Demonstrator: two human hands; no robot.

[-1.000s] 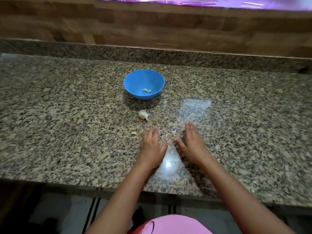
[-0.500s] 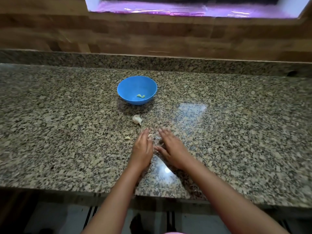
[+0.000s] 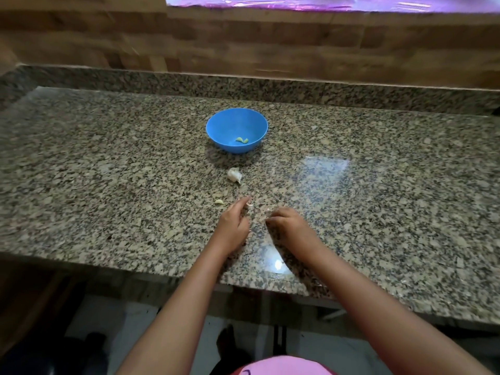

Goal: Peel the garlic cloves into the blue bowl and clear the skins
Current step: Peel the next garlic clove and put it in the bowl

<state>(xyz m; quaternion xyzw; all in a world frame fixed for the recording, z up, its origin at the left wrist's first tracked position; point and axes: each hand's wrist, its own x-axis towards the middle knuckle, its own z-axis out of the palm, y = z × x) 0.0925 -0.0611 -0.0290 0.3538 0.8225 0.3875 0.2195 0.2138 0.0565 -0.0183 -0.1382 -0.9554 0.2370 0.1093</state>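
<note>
Peeled garlic cloves [image 3: 242,140], a pale yellow-green cluster (how many, the head view does not settle), lie in the bottom of the blue bowl [image 3: 221,125], toward its near right side. The bowl stands upright on the granite counter [image 3: 108,171]. Just in front of the bowl, apart from it, lies a white garlic piece [image 3: 234,174] with its papery skin on. Further toward the viewer from the bowl, and a little to the left, a small bare clove [image 3: 219,202] rests on the stone. Both hands are on the counter nearer still, well clear of the bowl. The left hand [image 3: 232,226] has its fingers pressed together and bent, their tips at a white skin scrap [image 3: 250,204]; whether they pinch it cannot be told. The right hand [image 3: 289,226], just beside the left but not touching it, has its fingers curled down to the stone, with a pale fleck [image 3: 268,211] at their tips; again a grip cannot be told. Behind the bowl rises a wood-patterned wall [image 3: 243,50].
</note>
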